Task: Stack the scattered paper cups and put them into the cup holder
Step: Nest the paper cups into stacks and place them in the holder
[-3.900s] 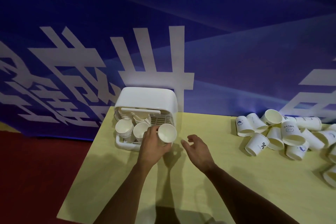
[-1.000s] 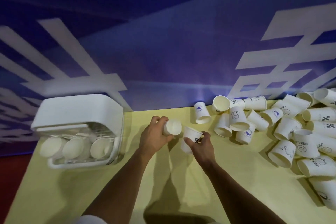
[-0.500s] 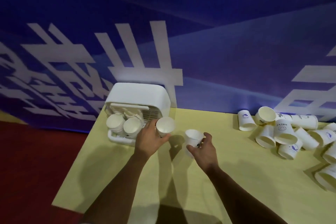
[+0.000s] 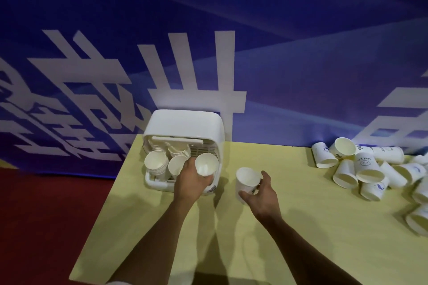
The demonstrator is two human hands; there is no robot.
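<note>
Both bare forearms (image 4: 159,236) are stretched out from the near edge of the table (image 4: 324,227), spread in a narrow V. The left hand (image 4: 190,180) is held up toward the far left corner, fingers wrapped round a paper cup (image 4: 206,164) with its mouth tipped back toward the person. The right hand (image 4: 262,194) is held just beside it, nearer the middle, thumb and fingers curled round a second cup (image 4: 246,180).

Dim, bluish overhead light throws soft shadows across the table (image 4: 301,227) (edges bowed, detail slightly smeared).
</note>
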